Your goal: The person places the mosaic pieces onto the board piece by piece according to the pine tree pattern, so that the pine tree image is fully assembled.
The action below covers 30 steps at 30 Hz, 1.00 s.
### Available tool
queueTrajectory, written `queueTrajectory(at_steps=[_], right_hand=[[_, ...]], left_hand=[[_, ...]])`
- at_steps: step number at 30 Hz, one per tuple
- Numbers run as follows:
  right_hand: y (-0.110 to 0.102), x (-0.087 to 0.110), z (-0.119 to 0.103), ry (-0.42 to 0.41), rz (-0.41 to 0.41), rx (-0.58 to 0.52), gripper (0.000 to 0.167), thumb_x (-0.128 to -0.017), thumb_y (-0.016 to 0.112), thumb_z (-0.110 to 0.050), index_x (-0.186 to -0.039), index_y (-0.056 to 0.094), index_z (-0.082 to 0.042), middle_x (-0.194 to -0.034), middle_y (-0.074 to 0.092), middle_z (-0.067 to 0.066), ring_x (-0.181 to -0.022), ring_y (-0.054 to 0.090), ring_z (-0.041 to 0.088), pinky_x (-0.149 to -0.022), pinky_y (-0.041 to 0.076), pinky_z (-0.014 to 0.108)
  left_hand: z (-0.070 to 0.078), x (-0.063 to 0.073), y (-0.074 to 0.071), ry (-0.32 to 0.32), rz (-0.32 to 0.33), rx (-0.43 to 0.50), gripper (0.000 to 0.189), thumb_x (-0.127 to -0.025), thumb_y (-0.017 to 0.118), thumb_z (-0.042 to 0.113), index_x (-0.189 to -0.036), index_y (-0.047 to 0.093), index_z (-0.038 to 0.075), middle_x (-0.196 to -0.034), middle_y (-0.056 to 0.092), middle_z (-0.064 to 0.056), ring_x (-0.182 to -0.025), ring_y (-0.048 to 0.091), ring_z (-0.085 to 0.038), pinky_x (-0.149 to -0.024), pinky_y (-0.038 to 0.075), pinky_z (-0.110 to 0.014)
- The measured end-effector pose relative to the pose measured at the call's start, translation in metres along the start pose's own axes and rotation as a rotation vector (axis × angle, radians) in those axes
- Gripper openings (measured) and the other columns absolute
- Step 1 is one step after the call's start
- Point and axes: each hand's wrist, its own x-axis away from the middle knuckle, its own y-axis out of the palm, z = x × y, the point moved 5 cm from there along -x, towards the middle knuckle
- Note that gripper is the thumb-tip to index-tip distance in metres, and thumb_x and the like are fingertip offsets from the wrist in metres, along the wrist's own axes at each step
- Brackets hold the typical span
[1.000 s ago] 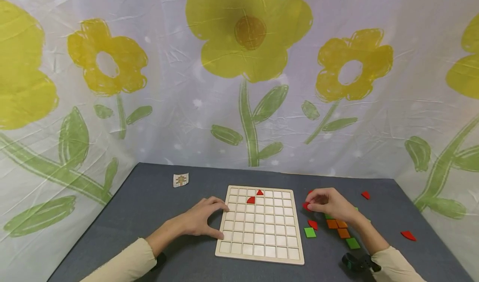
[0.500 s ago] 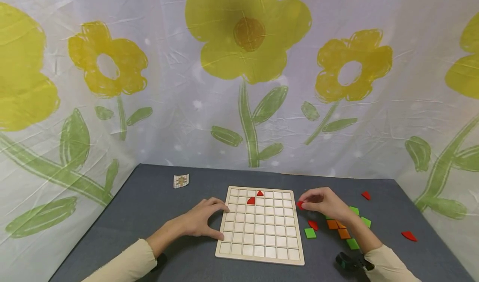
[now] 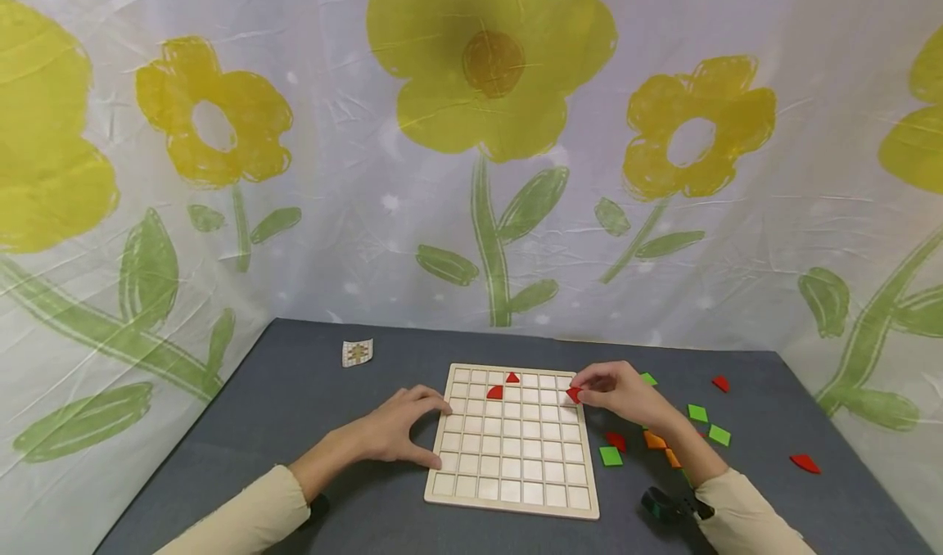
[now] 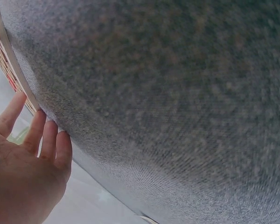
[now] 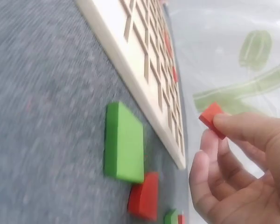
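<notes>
Holding a red piece (image 5: 210,112) in the right grip (image 3: 619,391), pinched narrow between thumb and fingers and tilted; partly covered by the thumb, so no telling its long axis. Taking 12 o'clock as the far side of the bench (image 3: 398,489): over the right rim of the board (image 3: 511,444) at about 2 o'clock in the head view, apart from the grid in the right wrist view. From the piece, cells starting straight off at 9 o'clock; farther along that line, the quarter (image 3: 495,393), and toward 10, the triangle (image 3: 512,377), both red and on the grid. Far nearer to the right grip than to the left grip (image 3: 398,428), the latter spread wide at the board's 9 o'clock edge, touching the rim by thumb and finger. Near the board at 4 o'clock, about 6 o'clock from the right grip: a green square (image 3: 610,457) beside a loose red (image 3: 616,442).
</notes>
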Motion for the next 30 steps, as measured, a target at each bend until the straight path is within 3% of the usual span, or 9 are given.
queueTrajectory(at_steps=[12,19,30], right_hand=[[0.016,-0.021,-0.005,0.035,-0.023,-0.006,0.022,-0.098,0.067,-0.003,-0.119,0.071,0.003,-0.106,0.068,0.012,-0.090,0.064,0.033,-0.077,0.055,0.040],[0.023,-0.030,-0.005,0.013,-0.032,-0.047,0.017,-0.098,0.066,-0.003,-0.114,0.073,-0.002,-0.108,0.068,0.013,-0.095,0.063,0.033,-0.080,0.054,0.037],[0.032,-0.044,-0.006,-0.016,-0.082,-0.112,0.027,-0.095,0.060,0.004,-0.121,0.069,0.008,-0.102,0.064,0.019,-0.078,0.057,0.047,-0.074,0.052,0.048]], left_hand=[[0.004,0.001,-0.002,0.002,0.002,0.000,0.072,-0.081,0.085,0.050,-0.137,0.058,0.015,-0.142,0.046,-0.009,-0.126,0.044,-0.033,-0.102,0.038,-0.056],[0.004,0.001,-0.002,-0.003,0.001,0.001,0.072,-0.080,0.085,0.051,-0.137,0.059,0.015,-0.142,0.046,-0.008,-0.127,0.044,-0.034,-0.102,0.038,-0.056],[0.003,0.001,-0.001,-0.005,0.001,-0.006,0.071,-0.080,0.085,0.050,-0.136,0.059,0.014,-0.141,0.047,-0.008,-0.126,0.045,-0.033,-0.102,0.038,-0.055]])
